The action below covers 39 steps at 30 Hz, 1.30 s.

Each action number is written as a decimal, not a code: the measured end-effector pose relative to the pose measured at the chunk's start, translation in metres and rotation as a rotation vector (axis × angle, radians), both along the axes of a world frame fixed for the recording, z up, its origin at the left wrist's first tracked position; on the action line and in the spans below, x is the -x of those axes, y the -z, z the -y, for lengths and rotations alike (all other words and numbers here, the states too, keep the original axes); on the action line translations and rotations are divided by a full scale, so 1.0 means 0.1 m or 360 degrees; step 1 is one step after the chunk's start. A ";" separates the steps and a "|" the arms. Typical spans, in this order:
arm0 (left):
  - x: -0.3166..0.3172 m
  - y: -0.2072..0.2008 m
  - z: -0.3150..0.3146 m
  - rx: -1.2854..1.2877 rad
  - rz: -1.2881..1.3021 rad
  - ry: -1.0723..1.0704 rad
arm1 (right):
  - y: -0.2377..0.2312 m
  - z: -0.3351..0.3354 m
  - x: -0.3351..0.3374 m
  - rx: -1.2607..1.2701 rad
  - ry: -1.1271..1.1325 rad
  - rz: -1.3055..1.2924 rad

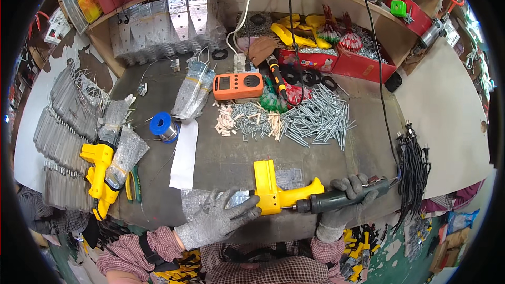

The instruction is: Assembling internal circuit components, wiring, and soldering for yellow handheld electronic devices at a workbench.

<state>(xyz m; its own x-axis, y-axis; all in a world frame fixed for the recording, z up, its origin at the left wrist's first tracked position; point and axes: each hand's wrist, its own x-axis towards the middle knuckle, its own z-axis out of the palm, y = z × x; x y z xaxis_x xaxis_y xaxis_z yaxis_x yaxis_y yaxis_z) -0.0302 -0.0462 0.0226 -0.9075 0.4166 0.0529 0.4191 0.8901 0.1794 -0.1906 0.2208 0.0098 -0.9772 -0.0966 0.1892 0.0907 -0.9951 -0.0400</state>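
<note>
Nearer the person than the orange meter [238, 86], the fingers of the left hand [216, 220] grasp the yellow housing [268, 189] by its left end; the right hand's [341, 215] fingers clench a dark power screwdriver [327, 203], bit against the housing. Loose screws [322, 118] lie to the meter's right.

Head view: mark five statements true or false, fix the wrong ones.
1. The right hand holds a dark green power screwdriver. True.
2. The left hand is well clear of the yellow housing. False: its fingers touch the housing.
3. The blue wire spool sits left of the orange multimeter. True.
4. The long silver screws are stacked upright in a box. False: they lie in a loose heap on the bench.
5. The black cable bundle is right of the screwdriver. True.
</note>
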 end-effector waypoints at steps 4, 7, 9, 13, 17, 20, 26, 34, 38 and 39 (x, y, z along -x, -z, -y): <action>0.12 -0.02 -0.04 -0.0047 -0.0064 0.0018 | 0.04 -0.09 0.06 -0.0033 0.0101 0.0082; 0.18 -0.05 -0.06 -0.0232 -0.0118 -0.0169 | 0.03 -0.11 0.12 -0.0186 0.0318 0.0311; 0.13 -0.20 -0.02 -0.0656 -0.0331 -0.0299 | -0.08 -0.32 0.35 -0.0283 -0.0225 -0.0132; 0.16 -0.65 0.19 -0.1312 -0.0646 -0.0412 | -0.54 -1.37 0.99 -0.1941 -0.0499 0.0428; 0.49 -0.37 0.31 -0.1486 0.0295 -0.0391 | -0.18 -1.40 1.25 -0.4440 0.1352 -0.0953; 0.52 -0.14 0.31 -0.0665 0.0133 -0.0341 | -0.49 -0.94 1.15 -0.5112 0.0626 -0.0875; 0.35 -0.19 0.11 -0.0622 0.0004 -0.0137 | -0.71 0.69 1.69 -0.3978 0.1144 -0.2060; 0.40 -0.09 0.06 -0.0545 -0.0065 -0.0132 | -0.57 1.33 2.28 -0.4456 0.1060 -0.2374; 0.41 -0.14 0.07 -0.0565 0.0003 -0.0115 | -0.63 1.22 2.36 -0.4646 0.0881 -0.2883; 0.42 -0.17 0.07 -0.0569 0.0014 -0.0115 | -0.71 1.20 2.40 -0.4638 0.0793 -0.3082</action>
<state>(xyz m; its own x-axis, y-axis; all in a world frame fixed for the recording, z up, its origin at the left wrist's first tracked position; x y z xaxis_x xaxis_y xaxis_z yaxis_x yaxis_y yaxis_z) -0.0720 -0.0536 0.0393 -0.9350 0.3078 0.1760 0.3544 0.7976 0.4880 -0.4304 0.1004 0.0809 -0.5362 -0.8370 -0.1091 -0.7592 0.4217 0.4957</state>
